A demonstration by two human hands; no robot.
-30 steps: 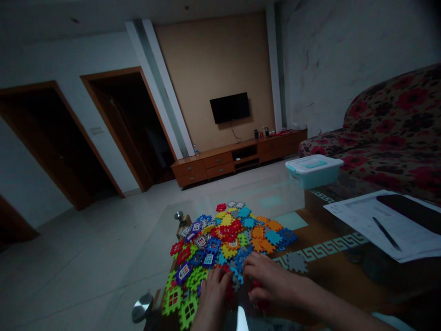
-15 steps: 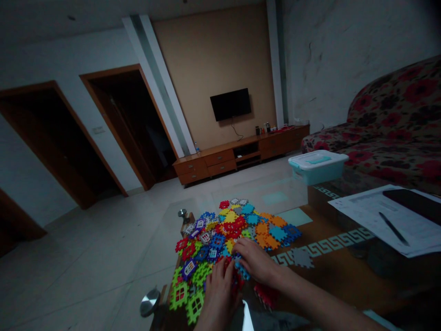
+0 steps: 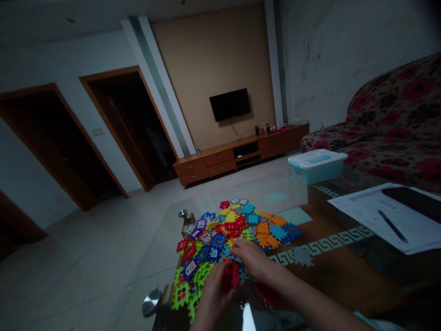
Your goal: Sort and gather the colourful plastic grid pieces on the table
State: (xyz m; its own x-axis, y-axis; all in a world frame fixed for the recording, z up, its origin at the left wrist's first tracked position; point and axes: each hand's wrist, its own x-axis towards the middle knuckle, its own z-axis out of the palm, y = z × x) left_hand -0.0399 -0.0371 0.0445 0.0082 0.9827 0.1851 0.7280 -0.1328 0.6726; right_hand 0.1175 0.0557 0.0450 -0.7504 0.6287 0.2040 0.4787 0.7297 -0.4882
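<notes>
The left hand [image 3: 212, 294] is closed on a small cluster of red interlocking plastic tiles [image 3: 230, 276], which is held upright at the near edge of the heap, apparently so that it is kept separate from the loose tiles. The right hand [image 3: 251, 259] is laid with its fingers over that edge, near the left hand but apart from it; whether a tile is gripped by it cannot be told. The heap of multicoloured tiles [image 3: 227, 234] is spread on a glass-topped table [image 3: 330, 276], within reach of both hands. A grey tile [image 3: 302, 256] is set apart to the right, and further red tiles [image 3: 267, 294] are lying below the right hand. Relative to the earlier frame, the red cluster is now raised between the hands, and the blue tiles formerly at the right fingertips are no longer held up there
</notes>
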